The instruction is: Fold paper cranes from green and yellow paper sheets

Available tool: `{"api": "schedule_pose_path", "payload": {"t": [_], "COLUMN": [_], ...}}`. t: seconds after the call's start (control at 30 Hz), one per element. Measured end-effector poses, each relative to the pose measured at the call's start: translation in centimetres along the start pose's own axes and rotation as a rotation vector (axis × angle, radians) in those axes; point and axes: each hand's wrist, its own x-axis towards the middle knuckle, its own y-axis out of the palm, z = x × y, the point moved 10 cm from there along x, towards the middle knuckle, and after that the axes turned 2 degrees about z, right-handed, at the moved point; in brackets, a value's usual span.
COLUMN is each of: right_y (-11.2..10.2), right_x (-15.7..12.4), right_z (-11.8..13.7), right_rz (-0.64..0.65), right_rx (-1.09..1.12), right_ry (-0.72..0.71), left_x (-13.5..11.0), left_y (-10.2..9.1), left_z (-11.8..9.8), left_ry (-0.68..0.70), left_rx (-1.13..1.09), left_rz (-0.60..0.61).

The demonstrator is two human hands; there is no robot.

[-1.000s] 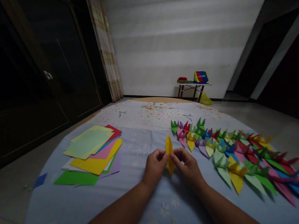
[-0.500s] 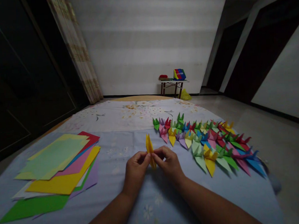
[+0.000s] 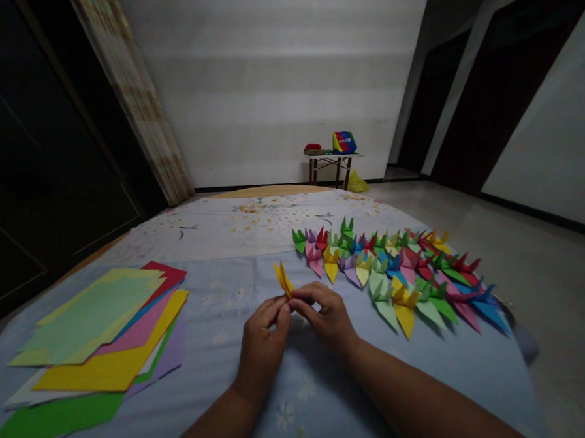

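Observation:
Both my hands pinch a small folded yellow paper piece [image 3: 282, 278] above the pale blue cloth [image 3: 228, 301]. My left hand [image 3: 264, 341] grips it from the left with closed fingers. My right hand [image 3: 323, 312] grips it from the right, fingertips pressed together. Only the pointed upper tip of the paper shows; the lower part is hidden between my fingers. A spread of several folded paper cranes [image 3: 393, 272] in many colours lies just right of my right hand.
A loose stack of coloured paper sheets [image 3: 102, 327] lies at the left on the cloth. A white flowered cloth [image 3: 244, 225] lies beyond. A small table [image 3: 329, 165] with a colourful box stands by the far wall. A curtain [image 3: 134, 103] hangs at the left.
The yellow paper was upright and long between my fingers; now it tilts left and shows less. My hands closed nearer together. The view turned right, so the sheets and cranes shifted left.

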Motion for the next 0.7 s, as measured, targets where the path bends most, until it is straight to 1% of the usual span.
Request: {"api": "schedule_pose_path", "payload": {"t": [0.1, 0.17, 0.3, 0.37, 0.53, 0.7], "right_y": [-0.3, -0.3, 0.7, 1.0, 1.6, 1.6], "right_x": [0.2, 0.3, 0.2, 0.1, 0.2, 0.3], "right_z": [-0.9, -1.8, -3.9, -4.4, -4.4, -4.4], "right_rz": [-0.024, -0.029, 0.018, 0.030, 0.078, 0.074], "right_rx": [0.051, 0.121, 0.339, 0.433, 0.563, 0.564], "right_ry": [0.053, 0.122, 0.320, 0.385, 0.422, 0.411], "left_x": [0.0, 0.0, 0.1, 0.1, 0.1, 0.2], "left_y": [0.0, 0.0, -0.3, -0.5, -1.0, -1.2], "left_z": [-1.3, -1.8, -1.6, -1.3, -1.1, -0.8], "left_ry": [0.057, 0.083, 0.076, 0.066, 0.071, 0.064], "left_rx": [0.046, 0.065, 0.088, 0.103, 0.137, 0.128], "left_rz": [0.015, 0.014, -0.022, -0.047, -0.105, -0.113]}}
